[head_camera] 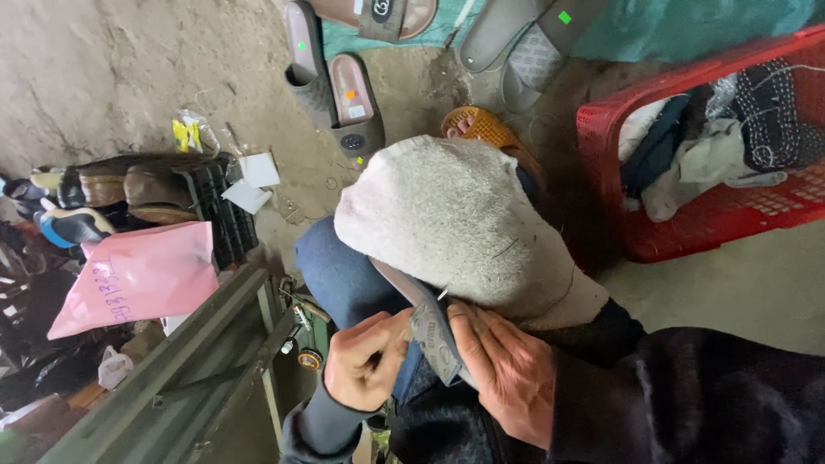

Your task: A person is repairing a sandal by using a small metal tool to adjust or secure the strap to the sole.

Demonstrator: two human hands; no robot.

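A grey shoe (427, 320) with a patterned sole lies on a white woolly cloth (455, 219) draped over my knee. My left hand (365, 361) is curled tight against the shoe's sole edge, fingers pinched together. My right hand (507, 371) lies over the other side of the shoe and holds it against the cloth. A small metal tip (442, 294) pokes out at the shoe's edge just above my right fingers. My jeans leg (339, 271) shows under the cloth, and my foot wears an orange sandal (483, 127).
A red plastic basket (687, 223) of clothes stands at the right. Grey slippers (339, 86) and other sandals (524, 39) lie on the dirt floor ahead. At the left are a pile of shoes (129, 185), a pink bag (142, 275) and a green metal frame (206, 361).
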